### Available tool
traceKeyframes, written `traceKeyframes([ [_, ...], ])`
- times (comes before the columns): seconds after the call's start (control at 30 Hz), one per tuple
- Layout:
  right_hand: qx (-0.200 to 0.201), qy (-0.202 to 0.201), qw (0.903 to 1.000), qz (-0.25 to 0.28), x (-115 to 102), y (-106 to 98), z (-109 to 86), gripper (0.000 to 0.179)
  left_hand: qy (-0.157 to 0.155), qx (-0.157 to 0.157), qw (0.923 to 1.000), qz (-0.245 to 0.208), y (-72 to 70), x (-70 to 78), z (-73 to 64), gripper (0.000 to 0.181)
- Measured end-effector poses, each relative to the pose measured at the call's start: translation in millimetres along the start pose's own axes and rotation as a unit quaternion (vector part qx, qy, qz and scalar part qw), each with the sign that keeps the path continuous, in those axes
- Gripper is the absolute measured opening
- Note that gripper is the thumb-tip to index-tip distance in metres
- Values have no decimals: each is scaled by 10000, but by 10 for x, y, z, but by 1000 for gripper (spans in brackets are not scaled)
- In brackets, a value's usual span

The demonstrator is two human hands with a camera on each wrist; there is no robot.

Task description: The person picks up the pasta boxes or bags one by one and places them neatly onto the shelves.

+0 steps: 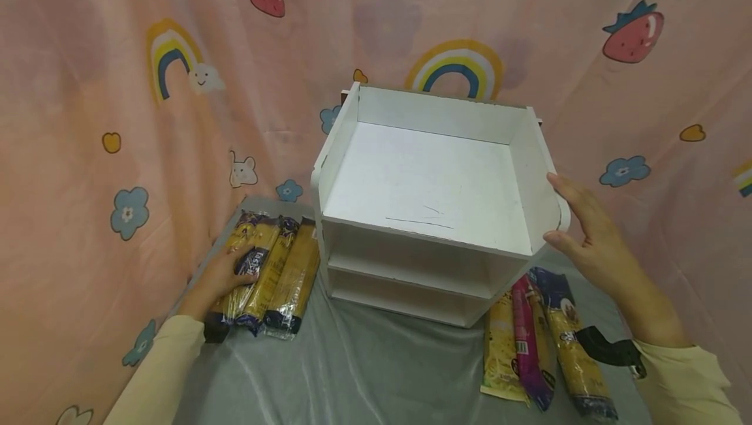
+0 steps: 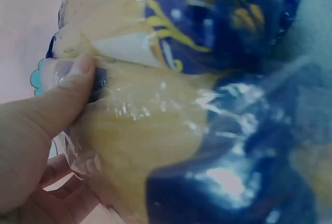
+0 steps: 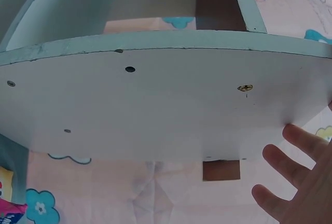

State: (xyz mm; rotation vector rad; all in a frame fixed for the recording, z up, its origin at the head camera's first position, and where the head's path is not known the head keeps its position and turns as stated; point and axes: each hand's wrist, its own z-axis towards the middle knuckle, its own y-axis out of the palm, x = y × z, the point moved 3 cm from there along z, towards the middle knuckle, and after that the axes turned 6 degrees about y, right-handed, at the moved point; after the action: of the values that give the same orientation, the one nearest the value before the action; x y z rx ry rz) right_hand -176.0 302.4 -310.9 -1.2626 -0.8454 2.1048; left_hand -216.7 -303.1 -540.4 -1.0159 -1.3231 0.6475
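My left hand [image 1: 219, 279] is at the left group of spaghetti packs, over the ones farthest left. In the left wrist view its thumb lies on top of a clear-and-blue spaghetti pack [image 2: 140, 130] and the fingers curl round the pack's side. A white wooden shelf unit [image 1: 429, 177] stands in the middle, its open top tray and two lower compartments facing me. My right hand [image 1: 605, 252] is at the unit's right side, thumb and fingers spread near the panel's edge. In the right wrist view, straight fingers reach the outer side panel [image 3: 171, 110], one fingertip touching it.
Right of the unit lie a yellow pack [image 1: 502, 346], a magenta pack [image 1: 529, 346] and a blue-ended spaghetti pack [image 1: 578, 360]. A grey cloth [image 1: 376, 373] covers the table. Behind hangs a pink patterned curtain [image 1: 282, 72].
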Motion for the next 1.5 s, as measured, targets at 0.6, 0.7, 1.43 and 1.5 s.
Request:
traceKeyframes([
  [0.6,4,127,9999,39,8,15,-6,78,181,-45,9996,-218,-97,86,48,86],
  [0.7,9,103,9999,52,6,16,-4,77,284,-30,9994,-186,-90,75,41,83],
  [1.43,8,171,9997,162,22,27,-10,77,574,-625,9924,-895,-136,79,-61,98],
  [1.5,5,188,9997,170,18,29,-8,77,545,-536,9927,-928,-136,46,-63,94],
])
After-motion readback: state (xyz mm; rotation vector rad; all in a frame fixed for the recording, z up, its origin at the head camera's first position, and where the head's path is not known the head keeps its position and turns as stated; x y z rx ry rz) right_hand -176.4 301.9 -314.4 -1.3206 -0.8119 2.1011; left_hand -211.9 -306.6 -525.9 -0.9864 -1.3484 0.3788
